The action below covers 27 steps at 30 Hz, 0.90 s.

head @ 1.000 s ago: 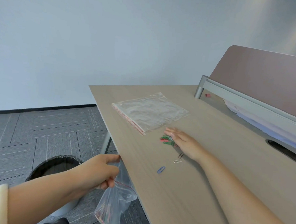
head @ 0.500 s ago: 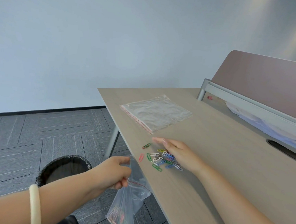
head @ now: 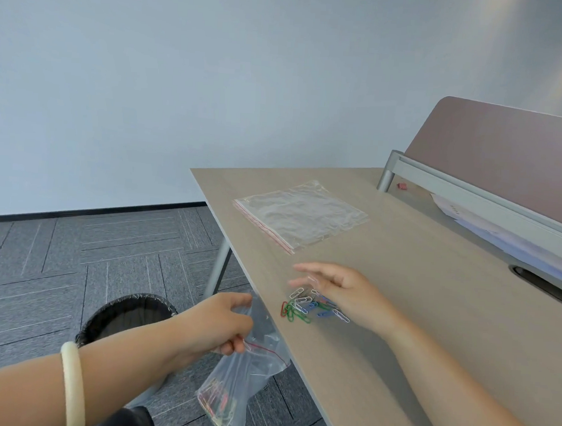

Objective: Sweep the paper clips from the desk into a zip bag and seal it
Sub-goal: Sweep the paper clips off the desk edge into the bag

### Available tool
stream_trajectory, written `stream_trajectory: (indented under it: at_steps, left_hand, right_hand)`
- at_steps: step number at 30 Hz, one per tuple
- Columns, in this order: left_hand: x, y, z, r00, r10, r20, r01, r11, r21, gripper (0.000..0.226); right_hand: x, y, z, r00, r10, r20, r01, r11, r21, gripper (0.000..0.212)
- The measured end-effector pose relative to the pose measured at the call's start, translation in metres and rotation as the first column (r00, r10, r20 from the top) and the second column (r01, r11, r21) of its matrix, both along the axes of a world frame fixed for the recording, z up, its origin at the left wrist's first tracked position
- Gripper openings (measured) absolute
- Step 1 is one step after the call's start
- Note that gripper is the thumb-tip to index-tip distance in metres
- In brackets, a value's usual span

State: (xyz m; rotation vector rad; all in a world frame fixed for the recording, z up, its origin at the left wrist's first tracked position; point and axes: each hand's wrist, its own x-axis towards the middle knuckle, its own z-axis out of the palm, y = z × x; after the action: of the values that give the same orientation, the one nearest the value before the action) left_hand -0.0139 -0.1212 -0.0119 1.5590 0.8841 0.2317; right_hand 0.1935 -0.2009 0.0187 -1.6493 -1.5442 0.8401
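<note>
A small heap of coloured paper clips (head: 309,306) is lying on the light wooden surface (head: 417,289), in the lower middle of the frame, close to the near-left edge of it. The right hand (head: 340,292) is being held over this heap, with the palm turned toward the left of the frame. Its fingers (head: 305,267) are being kept spread wide and nothing is being held by them; they are pointing toward the left edge, and the clips are lying just below and beside them, some partly covered by the hand.

Below the edge of the surface, left of the heap, a transparent zip bag (head: 245,376) is being gripped by the left hand (head: 222,325). Its mouth, marked by a red line, is being pinched by the fingers of this hand and is being held just under the edge, while the rest is hanging down toward the bottom of the frame. Some coloured clips are already lying in its bottom corner. A pale bracelet (head: 73,388) is being worn on the left forearm.

Higher on the surface, in the middle right of the frame, a pile of empty zip bags (head: 301,214) is lying flat, well apart from both hands. A black bin (head: 122,318) is standing on the grey carpet, behind the left arm.
</note>
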Motion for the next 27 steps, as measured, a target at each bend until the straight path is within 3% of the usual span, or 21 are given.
stream_trajectory:
  at_steps: [5, 11, 20, 22, 25, 27]
  left_hand:
    - [0.0, 0.001, 0.001, 1.0, -0.021, -0.006, 0.021, 1.0, -0.012, 0.071]
    - [0.004, -0.003, 0.004, 0.999, -0.027, 0.025, 0.028, 0.999, -0.021, 0.065]
    - [0.007, -0.003, 0.008, 0.996, 0.02, 0.089, -0.013, 0.997, -0.077, 0.047]
    - [0.006, -0.003, 0.007, 0.997, 0.023, 0.08, -0.017, 0.997, -0.072, 0.053]
    - [0.003, -0.001, 0.003, 0.999, 0.019, 0.044, -0.016, 0.998, -0.067, 0.065]
    - [0.003, 0.0, 0.002, 0.999, 0.027, 0.038, -0.024, 0.997, -0.073, 0.066]
  right_hand:
    - [0.017, -0.01, -0.01, 0.949, 0.088, 0.303, -0.043, 0.987, -0.153, 0.078]
    - [-0.004, -0.002, -0.021, 0.99, -0.006, 0.14, 0.006, 1.0, 0.005, 0.055]
    - [-0.018, -0.003, -0.002, 0.998, 0.064, 0.018, -0.065, 0.996, 0.056, 0.059]
    - [0.0, -0.008, 0.008, 0.985, 0.065, 0.161, -0.068, 0.998, 0.014, 0.055]
    - [0.019, -0.011, 0.001, 0.862, 0.05, 0.504, -0.022, 0.998, -0.063, 0.059]
    - [0.017, -0.008, -0.009, 0.834, 0.023, 0.551, -0.002, 0.999, -0.039, 0.055]
